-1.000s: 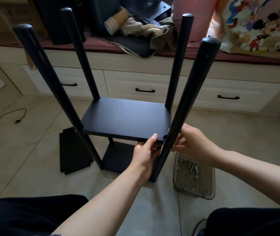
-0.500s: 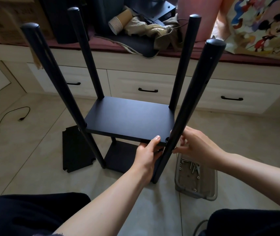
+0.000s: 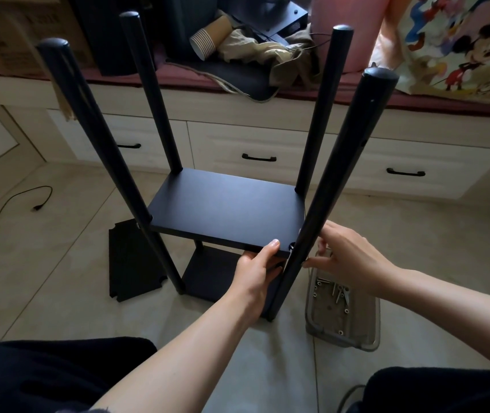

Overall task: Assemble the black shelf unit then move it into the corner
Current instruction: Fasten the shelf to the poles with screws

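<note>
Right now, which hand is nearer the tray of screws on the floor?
Right. The right hand hovers just above the tray's far end, fingertips at the near post. The left hand grips the shelf board's front edge, across that post from the tray.

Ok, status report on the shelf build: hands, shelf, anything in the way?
Left hand grips middle shelf board front edge. Right hand fingers at near right post, by the joint. Spare panel flat on floor left, screw tray right.
</note>
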### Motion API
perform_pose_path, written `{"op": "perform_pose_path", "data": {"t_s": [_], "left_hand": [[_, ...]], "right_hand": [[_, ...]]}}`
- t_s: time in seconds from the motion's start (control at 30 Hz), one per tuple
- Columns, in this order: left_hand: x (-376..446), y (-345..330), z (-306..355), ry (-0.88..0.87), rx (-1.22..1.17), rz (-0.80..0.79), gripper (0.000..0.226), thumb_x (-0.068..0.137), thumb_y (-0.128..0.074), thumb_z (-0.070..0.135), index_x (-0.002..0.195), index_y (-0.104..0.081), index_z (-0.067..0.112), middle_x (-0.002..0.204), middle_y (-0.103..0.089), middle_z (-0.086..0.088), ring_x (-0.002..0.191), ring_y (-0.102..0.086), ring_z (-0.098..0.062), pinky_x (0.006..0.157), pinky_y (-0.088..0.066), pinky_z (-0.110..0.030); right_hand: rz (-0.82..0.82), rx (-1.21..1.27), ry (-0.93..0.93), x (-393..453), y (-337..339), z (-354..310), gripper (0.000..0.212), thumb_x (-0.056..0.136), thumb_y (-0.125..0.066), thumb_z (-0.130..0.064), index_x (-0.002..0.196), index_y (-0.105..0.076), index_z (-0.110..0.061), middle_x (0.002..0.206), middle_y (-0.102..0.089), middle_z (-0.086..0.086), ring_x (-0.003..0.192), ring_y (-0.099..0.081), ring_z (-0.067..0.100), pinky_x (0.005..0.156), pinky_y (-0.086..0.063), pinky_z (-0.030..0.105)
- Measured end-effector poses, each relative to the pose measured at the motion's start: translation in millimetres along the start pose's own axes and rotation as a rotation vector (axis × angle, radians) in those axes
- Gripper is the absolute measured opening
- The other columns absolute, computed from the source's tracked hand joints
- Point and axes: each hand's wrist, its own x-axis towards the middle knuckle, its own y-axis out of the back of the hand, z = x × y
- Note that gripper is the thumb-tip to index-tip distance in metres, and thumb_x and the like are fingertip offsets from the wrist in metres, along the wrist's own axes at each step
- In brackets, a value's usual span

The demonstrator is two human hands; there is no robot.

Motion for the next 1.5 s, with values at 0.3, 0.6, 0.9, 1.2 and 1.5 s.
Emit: {"op": "perform_pose_path", "data": {"t_s": [0.3, 0.6, 0.9, 1.2, 1.5], "left_hand": [[-1.7, -2.3, 1.4, -0.004, -0.055, 0.013, 0.026, 0.099, -0.059, 0.014, 0.123, -0.063, 0.002, 0.106, -0.073, -0.015, 0.093, -0.072, -0.022, 0.072, -0.057, -0.024], [-0.9, -3.8, 0.1, 0.012, -0.033, 0.025, 0.031, 0.099, -0.059, 0.013, 0.128, -0.060, 0.002, 0.122, -0.068, -0.023, 0.106, -0.068, -0.032, 0.087, -0.056, -0.034], [-1.6, 4.5, 5.9, 0.022, 0.097, 0.092, 0.021, 0.096, -0.066, 0.019, 0.112, -0.068, 0.005, 0.099, -0.077, -0.008, 0.082, -0.074, -0.010, 0.062, -0.054, -0.014], [-27.2, 18.5, 4.4, -0.766, 1.249, 0.325, 0.018, 0.085, -0.076, 0.034, 0.080, -0.065, 0.021, 0.072, -0.065, 0.009, 0.080, -0.058, -0.012, 0.073, -0.043, -0.029], [-8.7, 10.0, 9.7, -0.932, 1.493, 0.137, 0.053, 0.071, -0.089, 0.034, 0.115, -0.069, 0.013, 0.115, -0.068, -0.003, 0.125, -0.055, -0.030, 0.113, -0.036, -0.048]], "right_hand": [[-0.024, 0.045, -0.047, 2.7, -2.2, -2.0, 0.041, 0.075, -0.083, -0.030, 0.103, -0.053, -0.034, 0.086, -0.051, -0.026, 0.069, -0.054, 0.004, 0.063, -0.054, 0.039], [-0.046, -0.011, -0.117, 9.9, 1.9, -5.9, 0.049, 0.076, -0.081, -0.031, 0.117, -0.055, -0.024, 0.095, -0.048, -0.018, 0.072, -0.051, 0.002, 0.067, -0.052, 0.040], [-0.225, 0.564, -0.364, 29.0, 1.1, -0.6, 0.094, 0.069, -0.085, -0.001, 0.142, -0.036, -0.033, 0.102, -0.070, 0.001, 0.090, -0.070, 0.010, 0.080, -0.058, 0.029], [-0.231, 0.644, -0.498, 34.6, -1.9, -5.1, 0.107, 0.065, -0.084, 0.002, 0.145, -0.028, -0.042, 0.099, -0.073, 0.011, 0.088, -0.073, 0.020, 0.081, -0.059, 0.043], [-0.238, 0.637, -0.533, 33.8, 4.2, -11.1, 0.093, 0.069, -0.082, 0.002, 0.142, -0.035, -0.033, 0.088, -0.077, 0.004, 0.086, -0.074, 0.019, 0.081, -0.060, 0.042]]}}
